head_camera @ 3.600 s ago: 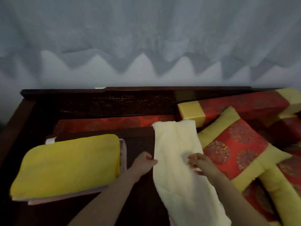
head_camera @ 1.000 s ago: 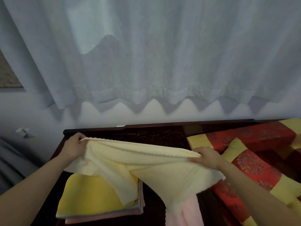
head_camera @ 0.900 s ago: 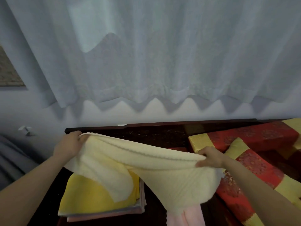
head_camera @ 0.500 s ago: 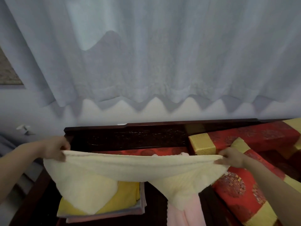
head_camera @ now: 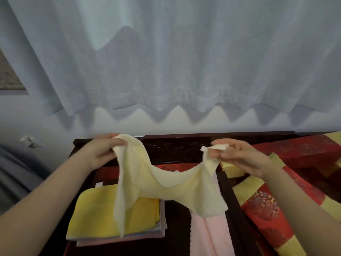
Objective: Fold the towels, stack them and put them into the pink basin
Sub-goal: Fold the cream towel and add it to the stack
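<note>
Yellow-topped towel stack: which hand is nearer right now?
Left. The left hand grips the cream towel above the far side of the stack; the right hand pinches the other corner well off to its right, by the red cushions.

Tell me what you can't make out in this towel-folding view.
Pink basin: nowhere in the head view.
Stack under the yellow towel: count unclear, only thin edges show, cream towel hangs across it.
Pink towel: top hidden behind the cream towel, bottom cut off by the frame's lower edge.

Dark bench (head_camera: 177, 237): towel stack (head_camera: 103, 218), pink towel (head_camera: 212, 235)
</note>
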Tool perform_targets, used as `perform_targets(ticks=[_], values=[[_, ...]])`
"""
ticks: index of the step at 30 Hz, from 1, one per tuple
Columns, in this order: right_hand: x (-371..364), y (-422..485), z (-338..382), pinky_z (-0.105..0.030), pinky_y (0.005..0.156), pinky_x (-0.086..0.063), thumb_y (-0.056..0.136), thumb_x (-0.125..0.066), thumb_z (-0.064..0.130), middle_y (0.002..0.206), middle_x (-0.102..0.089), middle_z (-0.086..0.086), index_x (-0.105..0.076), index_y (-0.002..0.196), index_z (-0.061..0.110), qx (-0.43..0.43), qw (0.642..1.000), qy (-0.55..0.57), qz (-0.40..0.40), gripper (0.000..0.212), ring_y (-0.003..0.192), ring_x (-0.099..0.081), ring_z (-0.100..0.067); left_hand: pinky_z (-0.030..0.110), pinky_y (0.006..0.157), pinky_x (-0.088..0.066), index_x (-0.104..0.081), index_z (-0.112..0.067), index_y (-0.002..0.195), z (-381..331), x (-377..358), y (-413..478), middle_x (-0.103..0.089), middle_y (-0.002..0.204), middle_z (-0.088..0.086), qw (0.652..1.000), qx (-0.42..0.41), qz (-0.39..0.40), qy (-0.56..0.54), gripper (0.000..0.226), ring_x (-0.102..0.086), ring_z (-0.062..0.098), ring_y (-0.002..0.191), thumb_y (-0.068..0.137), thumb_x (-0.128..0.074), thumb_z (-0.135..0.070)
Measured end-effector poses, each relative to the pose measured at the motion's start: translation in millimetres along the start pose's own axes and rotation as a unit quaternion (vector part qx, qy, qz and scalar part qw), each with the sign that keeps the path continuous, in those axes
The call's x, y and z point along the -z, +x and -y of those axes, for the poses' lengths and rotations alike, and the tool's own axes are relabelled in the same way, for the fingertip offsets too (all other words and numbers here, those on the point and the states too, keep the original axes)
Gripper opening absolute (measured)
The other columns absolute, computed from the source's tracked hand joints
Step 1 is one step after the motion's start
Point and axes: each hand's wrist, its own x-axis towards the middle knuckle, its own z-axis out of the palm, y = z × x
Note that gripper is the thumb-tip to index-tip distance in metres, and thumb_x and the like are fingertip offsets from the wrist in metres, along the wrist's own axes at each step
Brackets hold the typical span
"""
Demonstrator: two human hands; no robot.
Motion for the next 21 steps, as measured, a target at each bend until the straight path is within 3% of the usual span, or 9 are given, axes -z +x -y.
perform_targets(ticks=[3,6,8,9,11,14,16,18,21], values=[[-23,4,-8,-0.021,0.07,-0.053,0.081,-0.063,-0.006,0.09,-0.075,-0.012,-0.07,0.099,0.011,0.035,0.958,-0.284,-0.015,0.026,0.088,-0.072,-0.018,0.023,0.059,-0.059,-0.061,0.003,0.104,20,-32,-9,-0.067,0.09,0.014,0.999,0.0,0.001,-0.052,0.023,-0.066,0.019,0.076,0.083,-0.057,0.011],[-34,14,-31,-0.026,0.068,-0.047,0.081,-0.065,0.014,0.081,-0.068,0.011,-0.073,0.086,0.034,0.121,0.835,-0.532,-0.071,0.022,0.077,-0.061,-0.003,0.029,0.074,-0.059,-0.062,0.007,0.108,53,-58,-13,-0.069,0.098,0.018,0.993,-0.006,-0.041,-0.107,0.028,-0.067,0.023,0.083,0.081,-0.066,0.003],[-44,15,-41,-0.029,0.073,-0.044,0.081,-0.065,0.03,0.089,-0.053,0.015,-0.072,0.091,0.041,0.176,0.791,-0.584,-0.059,0.016,0.084,-0.047,-0.003,0.029,0.076,-0.059,-0.065,0.002,0.107,72,-71,-21,-0.072,0.093,0.014,0.994,-0.023,-0.032,-0.105,0.025,-0.069,0.019,0.082,0.082,-0.066,-0.002],[-50,15,-43,-0.028,0.073,-0.044,0.082,-0.064,0.033,0.092,-0.052,0.015,-0.072,0.093,0.041,0.203,0.791,-0.576,-0.041,0.016,0.086,-0.045,-0.004,0.028,0.075,-0.059,-0.067,-0.001,0.106,79,-76,-25,-0.074,0.09,0.01,0.994,-0.032,-0.016,-0.099,0.023,-0.07,0.016,0.08,0.084,-0.065,-0.004],[-64,12,-44,-0.024,0.071,-0.043,0.082,-0.066,0.023,0.088,-0.059,0.016,-0.074,0.092,0.035,0.232,0.834,-0.501,-0.005,0.018,0.083,-0.049,-0.01,0.027,0.076,-0.059,-0.069,-0.007,0.103,89,-86,-33,-0.075,0.086,0.004,0.996,-0.045,0.011,-0.081,0.018,-0.07,0.012,0.078,0.086,-0.063,-0.006],[-82,11,-44,-0.019,0.065,-0.04,0.077,-0.073,0.012,0.071,-0.057,0.015,-0.074,0.084,0.025,0.231,0.886,-0.401,-0.021,0.015,0.07,-0.048,-0.009,0.031,0.081,-0.058,-0.071,-0.014,0.101,97,-94,-40,-0.076,0.089,0.001,0.997,-0.07,0.026,-0.029,0.017,-0.07,0.013,0.084,0.088,-0.062,-0.007],[-88,14,-45,-0.027,0.064,-0.044,0.074,-0.077,0.014,0.072,-0.055,0.009,-0.072,0.081,0.025,0.205,0.913,-0.352,-0.026,0.014,0.065,-0.05,-0.013,0.033,0.081,-0.058,-0.072,-0.013,0.101,98,-96,-42,-0.075,0.091,0.005,0.995,-0.096,0.027,0.016,0.018,-0.07,0.018,0.086,0.086,-0.064,-0.006],[-91,17,-48,-0.036,0.064,-0.046,0.073,-0.08,0.021,0.074,-0.057,0.005,-0.071,0.08,0.025,0.196,0.918,-0.345,-0.017,0.013,0.068,-0.053,-0.023,0.029,0.075,-0.058,-0.073,-0.011,0.098,99,-98,-45,-0.075,0.089,0.008,0.99,-0.125,0.029,0.062,0.018,-0.07,0.02,0.084,0.082,-0.068,-0.004],[-95,22,-50,-0.021,0.061,-0.04,0.071,-0.081,0.026,0.071,-0.055,0.014,-0.071,0.078,0.03,0.193,0.91,-0.367,-0.008,0.012,0.066,-0.048,-0.009,0.021,0.065,-0.054,-0.074,-0.008,0.092,99,-100,-50,-0.075,0.083,0.007,0.981,-0.16,0.046,0.101,0.016,-0.07,0.014,0.075,0.079,-0.069,0.0]])
